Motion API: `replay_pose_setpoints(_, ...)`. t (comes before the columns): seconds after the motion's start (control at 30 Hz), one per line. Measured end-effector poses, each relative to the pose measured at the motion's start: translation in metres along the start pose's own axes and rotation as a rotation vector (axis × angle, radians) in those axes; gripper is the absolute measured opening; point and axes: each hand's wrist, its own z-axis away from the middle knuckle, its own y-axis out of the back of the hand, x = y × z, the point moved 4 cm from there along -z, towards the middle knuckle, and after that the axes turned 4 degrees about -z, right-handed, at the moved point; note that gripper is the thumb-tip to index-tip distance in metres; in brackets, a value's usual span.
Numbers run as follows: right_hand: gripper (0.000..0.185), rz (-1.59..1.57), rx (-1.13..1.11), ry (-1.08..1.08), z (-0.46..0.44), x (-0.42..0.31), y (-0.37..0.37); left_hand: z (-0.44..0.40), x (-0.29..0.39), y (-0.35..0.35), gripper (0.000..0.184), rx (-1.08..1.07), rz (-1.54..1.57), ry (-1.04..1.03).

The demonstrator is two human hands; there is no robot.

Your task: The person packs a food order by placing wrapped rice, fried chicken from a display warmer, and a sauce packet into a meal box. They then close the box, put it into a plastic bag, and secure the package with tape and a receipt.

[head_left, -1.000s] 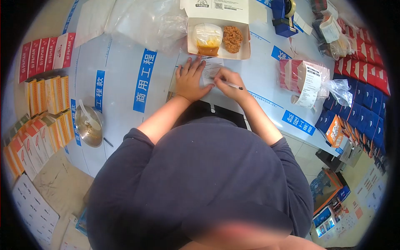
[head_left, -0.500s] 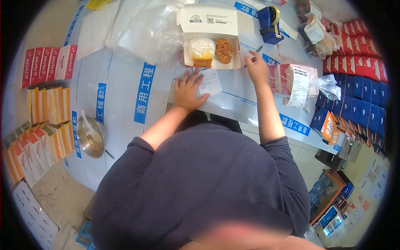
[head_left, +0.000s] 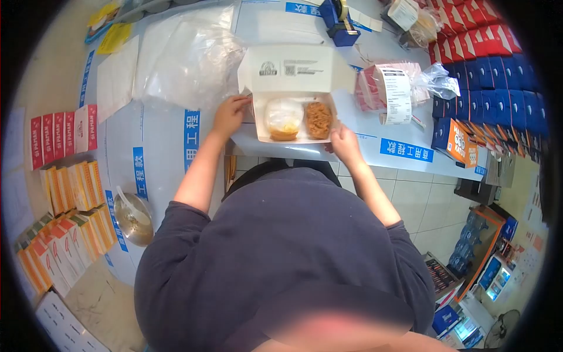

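An open-lidded food box (head_left: 296,140) stands near the table's front edge, its lid (head_left: 319,61) tipped back. Inside, white rice in a clear wrapper (head_left: 284,115) sits at the left over some yellow-brown sauce, and a piece of fried chicken (head_left: 319,120) lies at the right. My left hand (head_left: 230,115) pinches the box's left side near the lid hinge. At the front right corner, my right hand (head_left: 345,144) is closed on the box wall, thumb on the near side. The fingertips of both hands are partly hidden.
Clear plastic bags (head_left: 185,64) lie at the left back. A bagged order with a receipt (head_left: 396,97) sits at the right, below a blue tape dispenser (head_left: 341,26). Blue boxes (head_left: 487,105) are stacked far right. A metal bowl with a spoon (head_left: 134,220) stands left.
The food box has come toward me. My left hand has left the paper slip and moved to the box's left side; my right hand has come down to its front right corner.
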Motion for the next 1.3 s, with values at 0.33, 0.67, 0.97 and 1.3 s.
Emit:
replay_pose_setpoints(0.33, 0.039, 0.104, 0.373, 0.415, -0.069, -0.073, 0.071, -0.061, 0.089, 0.053, 0.032, 0.041, 0.16, 0.275)
replay_pose_setpoints(0.67, 0.027, -0.832, -0.087, 0.172, -0.017, 0.01, 0.011, 0.029, 0.063, -0.007, 0.042, -0.046, 0.656, 0.475)
replay_pose_setpoints(0.97, 0.04, -0.081, 0.137, 0.255, -0.005, -0.023, 0.022, 0.021, 0.073, 0.004, 0.062, -0.347, 0.372, 0.534)
replay_pose_setpoints(1.3, 0.054, 0.656, -0.156, 0.913, 0.013, -0.043, -0.006, 0.005, 0.141, -0.014, 0.07, -0.254, -0.561, -0.659)
